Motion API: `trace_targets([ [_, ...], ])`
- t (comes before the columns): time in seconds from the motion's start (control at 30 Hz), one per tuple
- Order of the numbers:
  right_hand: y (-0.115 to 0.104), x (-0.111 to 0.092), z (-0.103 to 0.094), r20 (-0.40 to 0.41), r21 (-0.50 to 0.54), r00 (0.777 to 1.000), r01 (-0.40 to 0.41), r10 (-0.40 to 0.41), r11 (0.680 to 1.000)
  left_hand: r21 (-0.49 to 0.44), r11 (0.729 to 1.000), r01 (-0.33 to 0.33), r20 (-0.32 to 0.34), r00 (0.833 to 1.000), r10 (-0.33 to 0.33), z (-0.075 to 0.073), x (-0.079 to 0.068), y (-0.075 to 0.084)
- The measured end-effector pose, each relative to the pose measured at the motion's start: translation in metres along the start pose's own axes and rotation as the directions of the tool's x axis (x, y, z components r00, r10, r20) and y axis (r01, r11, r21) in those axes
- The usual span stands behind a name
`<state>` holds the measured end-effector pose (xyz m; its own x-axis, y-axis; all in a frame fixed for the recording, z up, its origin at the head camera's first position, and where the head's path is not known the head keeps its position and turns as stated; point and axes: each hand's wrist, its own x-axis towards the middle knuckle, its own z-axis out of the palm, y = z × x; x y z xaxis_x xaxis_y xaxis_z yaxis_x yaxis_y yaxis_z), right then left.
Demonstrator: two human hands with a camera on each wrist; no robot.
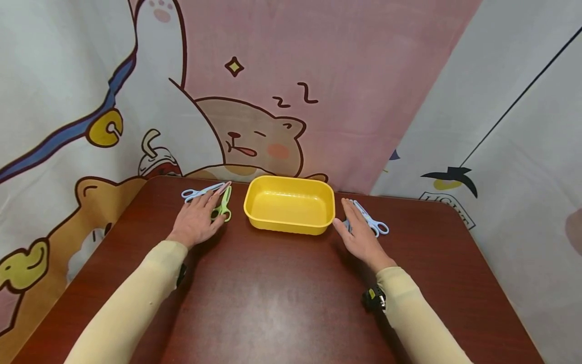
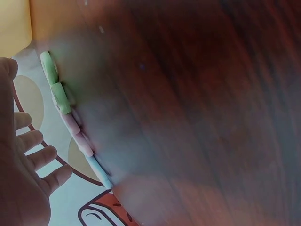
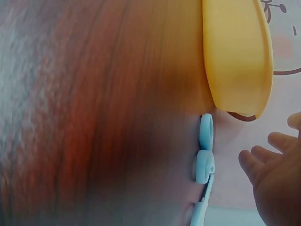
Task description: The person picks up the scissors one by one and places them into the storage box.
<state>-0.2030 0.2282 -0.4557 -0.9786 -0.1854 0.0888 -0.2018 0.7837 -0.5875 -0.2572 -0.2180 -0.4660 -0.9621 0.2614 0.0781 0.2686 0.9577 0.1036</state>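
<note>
My left hand is held palm down above several scissors at the table's left rear, fingers extended. Under and around it lie green scissors, light blue scissors and pink scissors, the pink ones mostly covered by the fingers. Over light blue scissors on the right, my right hand is spread with straight fingers; it hides part of them, and whether they are one pair or two I cannot tell. Both wrist views show a gap between hand and scissors. Between the hands stands a yellow plastic basin.
A dark reddish-brown wooden table carries everything. Behind it and along the sides hangs a curtain printed with cartoon animals. A dark band with a device is strapped at the right wrist.
</note>
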Motion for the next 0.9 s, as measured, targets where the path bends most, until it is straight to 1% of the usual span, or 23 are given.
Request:
trace_targets([
  [0.17, -0.002, -0.001, 0.002, 0.000, 0.034, 1.000, -0.006, 0.006, 0.999, -0.001, 1.000, 0.001, 0.022, 1.000, -0.001, 0.001, 0.001, 0.000],
  [0.4, -0.002, -0.001, 0.006, -0.007, 0.081, 1.000, -0.026, 0.027, 0.996, 0.002, 1.000, -0.018, 0.015, 1.000, 0.018, 0.005, 0.002, 0.002],
  [0.6, -0.004, 0.001, 0.009, -0.020, 0.125, 0.999, -0.036, 0.039, 0.991, 0.001, 1.000, -0.009, 0.047, 0.999, 0.009, 0.004, 0.002, 0.003],
  [0.8, -0.006, 0.001, 0.013, -0.014, 0.191, 0.996, -0.079, 0.083, 0.978, 0.004, 1.000, -0.006, 0.049, 0.999, 0.006, 0.004, 0.001, 0.005],
  [0.9, -0.007, 0.001, 0.015, -0.008, 0.205, 0.994, -0.106, 0.110, 0.973, 0.009, 1.000, -0.012, 0.049, 0.999, 0.011, 0.004, 0.000, 0.007],
])
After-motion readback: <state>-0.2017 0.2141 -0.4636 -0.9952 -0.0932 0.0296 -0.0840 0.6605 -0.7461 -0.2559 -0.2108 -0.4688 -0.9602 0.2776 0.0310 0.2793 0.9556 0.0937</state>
